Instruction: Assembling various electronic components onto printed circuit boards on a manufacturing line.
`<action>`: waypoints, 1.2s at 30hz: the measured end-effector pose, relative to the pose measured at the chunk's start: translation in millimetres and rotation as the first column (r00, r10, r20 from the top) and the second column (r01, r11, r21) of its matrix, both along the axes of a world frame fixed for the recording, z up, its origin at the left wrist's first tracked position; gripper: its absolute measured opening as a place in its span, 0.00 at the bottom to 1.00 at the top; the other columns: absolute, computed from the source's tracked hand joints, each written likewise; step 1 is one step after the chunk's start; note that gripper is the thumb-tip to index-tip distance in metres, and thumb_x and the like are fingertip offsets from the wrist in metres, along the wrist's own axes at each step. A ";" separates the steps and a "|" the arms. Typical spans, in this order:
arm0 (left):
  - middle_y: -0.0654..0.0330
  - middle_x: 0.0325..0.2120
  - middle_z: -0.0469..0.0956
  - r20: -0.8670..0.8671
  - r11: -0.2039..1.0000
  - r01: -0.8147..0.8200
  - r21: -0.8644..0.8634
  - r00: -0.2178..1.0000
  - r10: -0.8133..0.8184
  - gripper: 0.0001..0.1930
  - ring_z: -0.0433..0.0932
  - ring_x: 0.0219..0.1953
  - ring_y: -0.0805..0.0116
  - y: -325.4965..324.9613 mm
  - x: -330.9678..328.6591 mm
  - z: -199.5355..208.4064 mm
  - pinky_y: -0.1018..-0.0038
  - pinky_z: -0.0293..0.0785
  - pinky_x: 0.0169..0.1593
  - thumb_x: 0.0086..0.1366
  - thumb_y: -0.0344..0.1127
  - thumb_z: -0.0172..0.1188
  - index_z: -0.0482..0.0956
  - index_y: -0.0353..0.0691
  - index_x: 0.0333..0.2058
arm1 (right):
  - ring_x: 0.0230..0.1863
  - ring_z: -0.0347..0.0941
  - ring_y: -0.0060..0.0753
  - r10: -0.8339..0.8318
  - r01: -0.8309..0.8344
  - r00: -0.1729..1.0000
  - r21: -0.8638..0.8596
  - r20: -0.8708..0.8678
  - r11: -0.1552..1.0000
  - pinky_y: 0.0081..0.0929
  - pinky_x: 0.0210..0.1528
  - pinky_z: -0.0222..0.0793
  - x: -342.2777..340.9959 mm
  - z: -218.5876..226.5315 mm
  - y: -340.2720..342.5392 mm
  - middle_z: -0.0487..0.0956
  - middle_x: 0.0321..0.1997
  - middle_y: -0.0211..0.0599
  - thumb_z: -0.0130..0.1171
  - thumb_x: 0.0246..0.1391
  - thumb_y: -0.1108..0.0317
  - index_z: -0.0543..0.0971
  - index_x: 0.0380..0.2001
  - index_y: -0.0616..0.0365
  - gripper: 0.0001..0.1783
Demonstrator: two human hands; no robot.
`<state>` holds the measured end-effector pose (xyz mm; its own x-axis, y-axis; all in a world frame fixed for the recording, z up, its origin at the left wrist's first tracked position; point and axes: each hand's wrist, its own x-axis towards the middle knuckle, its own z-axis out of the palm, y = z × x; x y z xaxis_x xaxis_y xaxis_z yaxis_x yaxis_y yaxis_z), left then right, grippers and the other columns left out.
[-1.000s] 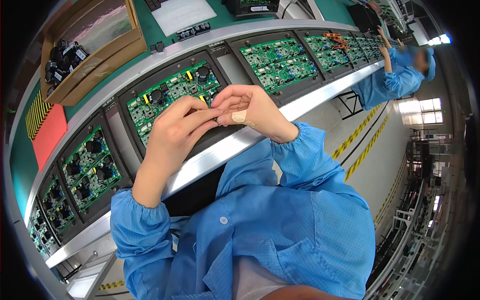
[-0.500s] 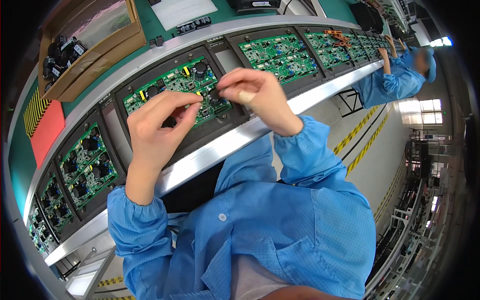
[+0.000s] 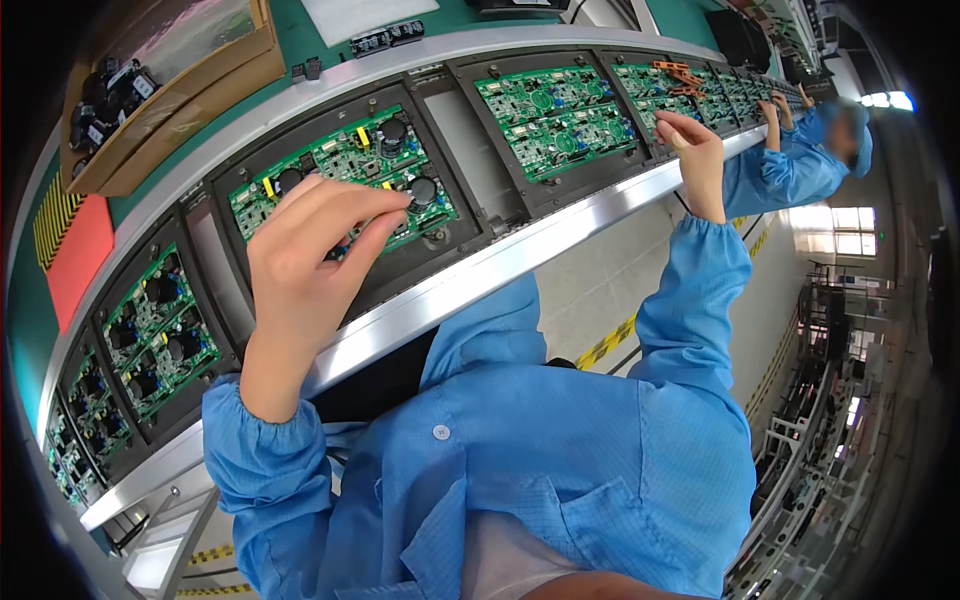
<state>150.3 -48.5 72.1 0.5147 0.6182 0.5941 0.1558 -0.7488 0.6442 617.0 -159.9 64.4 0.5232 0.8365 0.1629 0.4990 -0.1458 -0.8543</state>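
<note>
Swung right hand far to the right. Kept left hand, the nearer, just left of a black can. Pinched both; couldn't tell if holding anything.

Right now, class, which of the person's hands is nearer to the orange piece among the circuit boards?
Right. The right hand is just this side of the orange piece, not touching it; the left hand is far to its left, over a black tray.

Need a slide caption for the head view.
Left hand over a green circuit board, right hand apart, farther right; cardboard box of black parts at upper left.
</note>
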 end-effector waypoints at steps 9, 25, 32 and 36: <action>0.59 0.32 0.84 -0.090 0.998 -0.014 -0.058 0.996 0.009 0.09 0.81 0.31 0.65 -1.4 7.3 -5.7 0.73 0.76 0.34 0.55 0.23 0.73 0.88 0.38 0.35 | 0.36 0.84 0.24 0.088 -0.046 0.915 -0.117 0.394 0.992 0.22 0.41 0.79 9.6 -31.5 37.0 0.88 0.35 0.36 0.68 0.55 0.76 0.87 0.41 0.62 0.10; 0.59 0.31 0.84 -0.219 1.000 -0.010 0.014 0.976 0.013 0.09 0.81 0.32 0.63 1.0 21.0 -13.0 0.72 0.77 0.35 0.52 0.22 0.73 0.86 0.37 0.34 | 0.35 0.85 0.27 -0.091 0.170 0.882 -0.132 0.463 0.977 0.26 0.39 0.79 -1.6 -57.2 37.6 0.89 0.34 0.26 0.69 0.53 0.70 0.87 0.42 0.51 0.12; 0.58 0.31 0.84 -0.218 1.000 0.011 -0.026 0.976 -0.017 0.10 0.81 0.32 0.61 -4.6 26.1 -3.4 0.71 0.76 0.35 0.52 0.22 0.73 0.86 0.36 0.34 | 0.35 0.85 0.27 -0.093 0.154 0.894 -0.105 0.438 0.983 0.27 0.38 0.78 -8.1 -61.0 42.3 0.89 0.33 0.25 0.70 0.52 0.68 0.87 0.41 0.50 0.11; 0.56 0.30 0.83 -0.229 0.977 0.188 0.102 0.960 -0.161 0.10 0.80 0.31 0.60 -10.9 47.3 45.6 0.70 0.75 0.34 0.50 0.21 0.73 0.86 0.33 0.33 | 0.36 0.85 0.28 -0.131 0.194 0.880 -0.093 0.457 0.976 0.27 0.38 0.78 -10.7 -62.1 40.5 0.89 0.33 0.23 0.69 0.52 0.69 0.87 0.42 0.48 0.12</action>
<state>197.6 -59.4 117.7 0.7338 0.4372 0.5201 0.1422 -0.8474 0.5116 606.3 -119.3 2.3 0.5522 0.7759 0.3050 0.7813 -0.3539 -0.5141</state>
